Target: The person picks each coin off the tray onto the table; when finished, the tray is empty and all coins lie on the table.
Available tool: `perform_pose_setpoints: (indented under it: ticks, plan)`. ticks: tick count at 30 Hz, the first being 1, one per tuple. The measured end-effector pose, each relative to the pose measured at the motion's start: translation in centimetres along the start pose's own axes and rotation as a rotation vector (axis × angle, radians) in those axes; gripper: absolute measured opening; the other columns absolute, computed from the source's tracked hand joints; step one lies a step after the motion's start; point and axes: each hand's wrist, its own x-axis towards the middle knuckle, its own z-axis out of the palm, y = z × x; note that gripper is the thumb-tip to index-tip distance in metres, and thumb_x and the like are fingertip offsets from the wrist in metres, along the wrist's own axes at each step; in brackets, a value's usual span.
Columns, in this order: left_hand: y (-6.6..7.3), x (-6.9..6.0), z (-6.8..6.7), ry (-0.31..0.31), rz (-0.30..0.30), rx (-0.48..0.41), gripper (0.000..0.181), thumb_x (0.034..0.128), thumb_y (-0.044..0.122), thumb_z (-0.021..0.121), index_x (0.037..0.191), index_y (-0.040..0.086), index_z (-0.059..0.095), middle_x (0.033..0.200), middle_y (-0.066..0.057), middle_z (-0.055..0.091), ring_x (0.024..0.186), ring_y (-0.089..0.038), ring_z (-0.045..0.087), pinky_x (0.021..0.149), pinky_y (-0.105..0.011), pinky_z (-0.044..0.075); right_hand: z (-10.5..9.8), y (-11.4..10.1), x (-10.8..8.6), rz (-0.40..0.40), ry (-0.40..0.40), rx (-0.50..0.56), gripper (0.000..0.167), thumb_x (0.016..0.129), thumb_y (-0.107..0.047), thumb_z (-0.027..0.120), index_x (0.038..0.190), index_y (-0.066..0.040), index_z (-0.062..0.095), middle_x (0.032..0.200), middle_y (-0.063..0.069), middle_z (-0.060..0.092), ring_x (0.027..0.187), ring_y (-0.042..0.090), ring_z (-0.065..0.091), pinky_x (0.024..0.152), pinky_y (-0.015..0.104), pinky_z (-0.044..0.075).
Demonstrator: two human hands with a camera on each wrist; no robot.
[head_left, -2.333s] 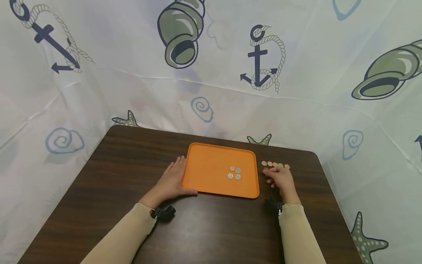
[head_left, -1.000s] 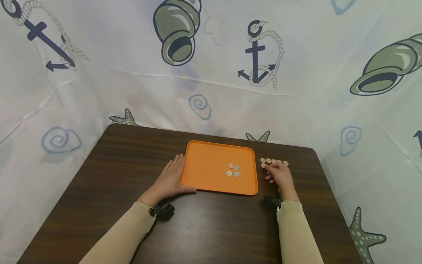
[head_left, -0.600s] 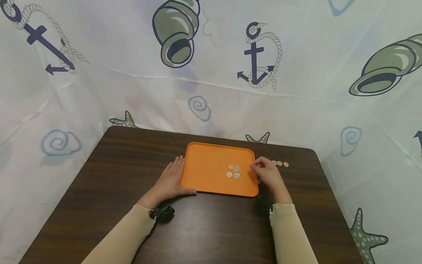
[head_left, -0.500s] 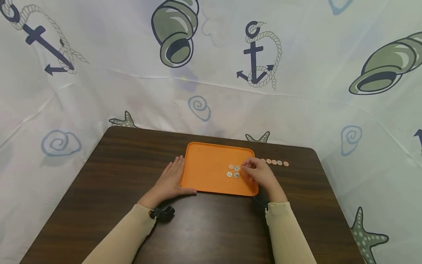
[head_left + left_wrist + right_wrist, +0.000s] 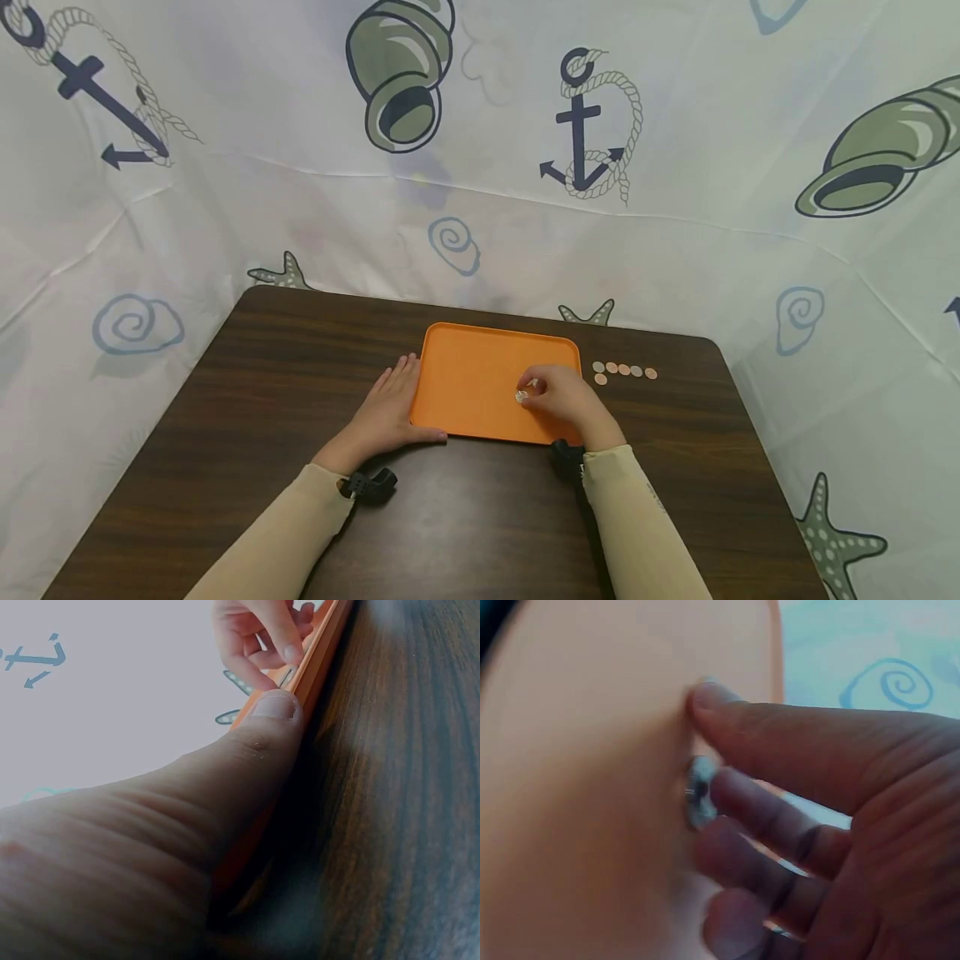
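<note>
My left hand (image 5: 390, 408) lies flat with spread fingers at the left edge of an orange tray (image 5: 465, 358); its thumb (image 5: 274, 709) is along the front rim. Over the tray, my right hand (image 5: 562, 398) reaches down with bent fingers, fingertips on either side of a silvery coin (image 5: 521, 397). In the right wrist view that coin (image 5: 700, 793) shows in the gap between the spread digits, near a fingertip; no pinch is visible. The other coins in the tray are mostly hidden under the right hand.
Right of the tray, several coins (image 5: 624, 369) lie in a row on the dark wooden table (image 5: 480, 517). A single coin (image 5: 601, 379) sits just below the row's left end. A patterned cloth (image 5: 495, 250) hangs behind the table.
My right hand let go of a copper-coloured coin below the row's left end, then moved left over the tray to the silvery coin. The left hand stays at the tray's edge.
</note>
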Motion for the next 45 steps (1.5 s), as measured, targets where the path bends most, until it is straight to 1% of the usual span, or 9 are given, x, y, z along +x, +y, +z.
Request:
perform_pose_setpoints:
  ticks: [10, 14, 18, 22, 30, 36, 39, 42, 45]
  plan:
    - [0.1, -0.1, -0.2, 0.000, -0.009, -0.022, 0.146, 0.0784, 0.084, 0.080, 0.174, -0.003, 0.010, 0.183, -0.021, 0.008, 0.172, -0.037, 0.008, 0.139, -0.060, 0.010, 0.7, -0.2, 0.4, 0.006, 0.018, 0.004, 0.011, 0.097, -0.021, 0.085, 0.104, -0.018, 0.077, 0.089, 0.003, 0.065, 0.083, 0.022, 0.059, 0.077, 0.035, 0.053]
    - [0.0, -0.1, 0.0, -0.003, -0.008, -0.020, 0.147, 0.0782, 0.085, 0.079, 0.174, -0.003, 0.009, 0.183, -0.021, 0.008, 0.172, -0.037, 0.008, 0.139, -0.060, 0.010, 0.9, -0.1, 0.3, -0.010, 0.052, 0.022, 0.014, 0.095, -0.017, 0.086, 0.096, -0.015, 0.072, 0.091, 0.003, 0.066, 0.084, 0.021, 0.059, 0.079, 0.036, 0.053]
    - [0.0, -0.1, 0.0, 0.000, -0.008, -0.021, 0.147, 0.0782, 0.085, 0.078, 0.174, -0.002, 0.009, 0.183, -0.021, 0.008, 0.172, -0.037, 0.008, 0.139, -0.060, 0.011, 1.4, 0.2, -0.1, -0.023, 0.127, 0.074, 0.018, 0.095, -0.016, 0.086, 0.091, -0.019, 0.069, 0.093, 0.000, 0.070, 0.087, 0.020, 0.062, 0.083, 0.038, 0.055]
    - [0.0, -0.2, 0.0, 0.003, -0.007, -0.023, 0.147, 0.0781, 0.086, 0.078, 0.174, -0.003, 0.010, 0.183, -0.021, 0.008, 0.172, -0.037, 0.008, 0.139, -0.060, 0.011, 2.0, 0.6, -0.5, -0.036, 0.200, 0.156, 0.009, 0.099, -0.023, 0.084, 0.096, -0.022, 0.075, 0.096, -0.004, 0.075, 0.087, 0.019, 0.064, 0.083, 0.036, 0.055]
    - [0.0, -0.1, 0.0, -0.005, -0.008, -0.014, 0.148, 0.0781, 0.087, 0.077, 0.174, -0.002, 0.009, 0.184, -0.020, 0.008, 0.173, -0.036, 0.008, 0.139, -0.060, 0.010, 1.1, 1.8, -1.9, -0.065, 0.393, 0.282, 0.008, 0.099, -0.020, 0.083, 0.106, -0.017, 0.084, 0.097, 0.003, 0.075, 0.079, 0.021, 0.059, 0.065, 0.028, 0.048]
    - [0.2, 0.0, 0.1, -0.007, -0.004, -0.017, 0.147, 0.0782, 0.086, 0.078, 0.174, -0.003, 0.009, 0.184, -0.020, 0.008, 0.172, -0.037, 0.008, 0.139, -0.059, 0.010, -1.6, 5.2, -3.0, 0.111, 0.609, 0.635, 0.019, 0.099, -0.021, 0.084, 0.110, -0.006, 0.080, 0.092, 0.000, 0.075, 0.066, 0.018, 0.058, 0.052, 0.021, 0.045]
    - [0.2, 0.1, 0.1, -0.005, -0.003, -0.017, 0.147, 0.0785, 0.086, 0.078, 0.174, -0.003, 0.009, 0.184, -0.020, 0.008, 0.172, -0.037, 0.008, 0.139, -0.059, 0.009, -3.1, 7.6, -3.6, 0.230, 0.728, 0.754, 0.022, 0.101, -0.020, 0.081, 0.113, -0.001, 0.079, 0.088, -0.007, 0.070, 0.061, 0.011, 0.055, 0.052, 0.019, 0.046]
    - [0.1, 0.1, 0.2, -0.004, -0.006, -0.019, 0.147, 0.0789, 0.085, 0.078, 0.174, -0.002, 0.009, 0.184, -0.020, 0.008, 0.173, -0.037, 0.007, 0.139, -0.059, 0.009, -3.9, 10.0, -4.0, 0.344, 0.742, 0.831, 0.023, 0.102, -0.017, 0.079, 0.116, 0.001, 0.076, 0.089, -0.011, 0.069, 0.059, 0.007, 0.052, 0.051, 0.019, 0.045]
    - [-0.1, 0.0, 0.2, -0.002, -0.011, -0.023, 0.147, 0.0789, 0.085, 0.078, 0.174, -0.002, 0.008, 0.184, -0.020, 0.008, 0.173, -0.037, 0.007, 0.139, -0.060, 0.009, -4.1, 11.8, -4.1, 0.414, 0.682, 0.873, 0.024, 0.102, -0.017, 0.079, 0.116, 0.001, 0.072, 0.095, -0.009, 0.072, 0.059, 0.005, 0.052, 0.050, 0.019, 0.045]
